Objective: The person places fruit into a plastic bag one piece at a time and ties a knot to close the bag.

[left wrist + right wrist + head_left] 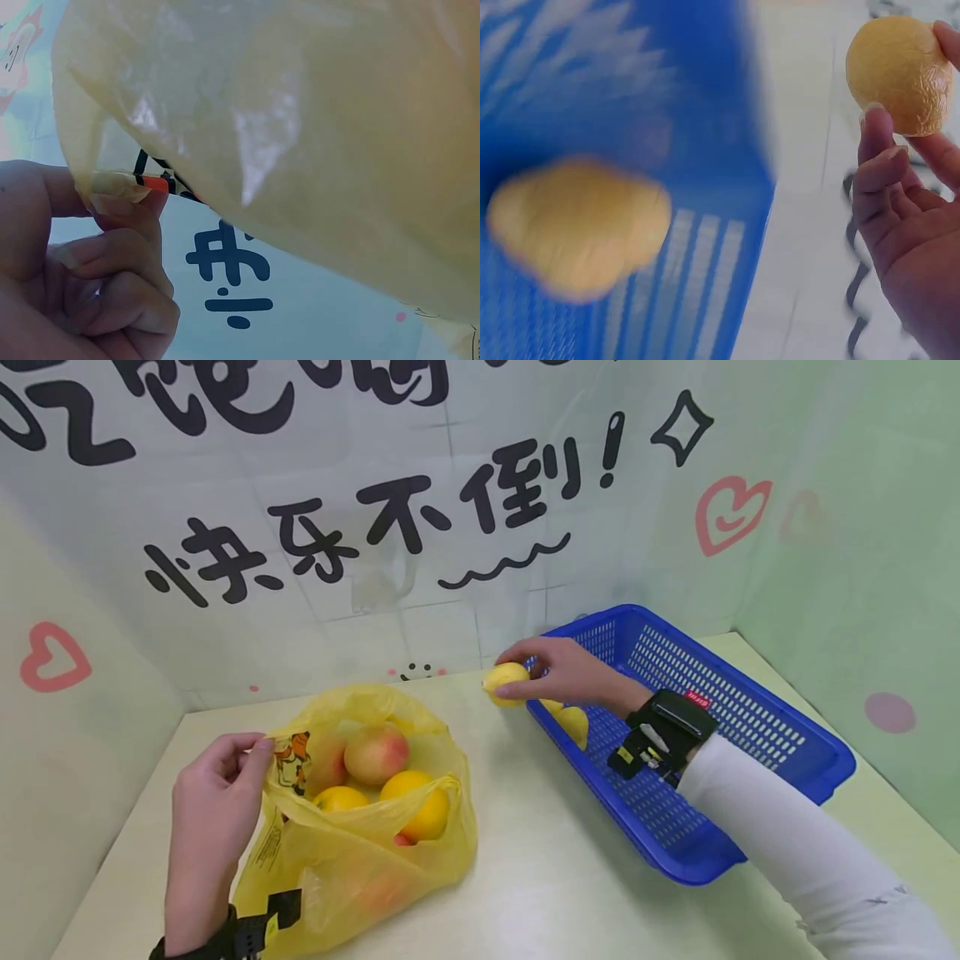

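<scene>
Right-hand fingers (pixel 525 648) pinch a yellow lemon (pixel 503 682) at their tips.

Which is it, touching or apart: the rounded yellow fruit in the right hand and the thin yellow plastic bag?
Apart. The head view plainly shows pale tabletop between the fruit and the bag.

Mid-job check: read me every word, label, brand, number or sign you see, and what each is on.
"快乐不倒!" on the back wall.
"吃饱喝…", probably, higher on that wall; cut off by the picture's top edge.
Small print on the yellow bag: too small to read.
Red tag on the right wristband: too small to read.
</scene>
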Demonstrator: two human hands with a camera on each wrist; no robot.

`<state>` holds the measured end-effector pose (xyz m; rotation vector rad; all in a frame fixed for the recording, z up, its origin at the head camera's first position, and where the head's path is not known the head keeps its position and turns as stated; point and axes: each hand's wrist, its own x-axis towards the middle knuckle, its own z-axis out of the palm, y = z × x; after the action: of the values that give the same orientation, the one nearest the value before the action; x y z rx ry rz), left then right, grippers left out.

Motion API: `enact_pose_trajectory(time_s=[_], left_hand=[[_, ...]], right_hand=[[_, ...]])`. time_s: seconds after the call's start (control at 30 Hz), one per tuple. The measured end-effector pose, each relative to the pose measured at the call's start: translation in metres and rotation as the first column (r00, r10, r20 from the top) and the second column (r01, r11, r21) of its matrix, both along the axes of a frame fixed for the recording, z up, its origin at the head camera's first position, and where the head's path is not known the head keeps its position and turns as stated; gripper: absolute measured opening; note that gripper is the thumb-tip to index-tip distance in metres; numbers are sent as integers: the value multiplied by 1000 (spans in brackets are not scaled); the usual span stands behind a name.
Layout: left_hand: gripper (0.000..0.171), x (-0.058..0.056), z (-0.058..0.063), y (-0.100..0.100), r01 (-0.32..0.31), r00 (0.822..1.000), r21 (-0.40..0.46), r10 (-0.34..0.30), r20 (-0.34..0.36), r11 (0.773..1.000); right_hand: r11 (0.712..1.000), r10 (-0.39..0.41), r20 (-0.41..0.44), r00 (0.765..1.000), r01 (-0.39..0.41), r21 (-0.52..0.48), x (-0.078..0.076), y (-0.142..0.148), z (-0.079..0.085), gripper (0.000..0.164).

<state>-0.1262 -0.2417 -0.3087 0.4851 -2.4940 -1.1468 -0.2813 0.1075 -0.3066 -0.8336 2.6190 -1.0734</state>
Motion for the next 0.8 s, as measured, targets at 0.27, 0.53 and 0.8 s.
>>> enact_pose_trajectory(time_s=[0.27, 0.53, 0.8], left_hand=[[33, 1, 0, 0, -2, 1000, 5, 2, -4, 1000], [33, 0, 1, 0, -6, 1000, 2, 6, -13, 1000], [33, 1, 2, 0, 8, 1000, 0, -8, 4, 1000]], right_hand=[[978, 210, 38, 977, -210, -2, 21, -68, 3, 42], [935, 335, -2, 942, -333, 118, 24, -110, 2, 45], [941, 324, -25, 946, -319, 114, 26, -134, -10, 41]])
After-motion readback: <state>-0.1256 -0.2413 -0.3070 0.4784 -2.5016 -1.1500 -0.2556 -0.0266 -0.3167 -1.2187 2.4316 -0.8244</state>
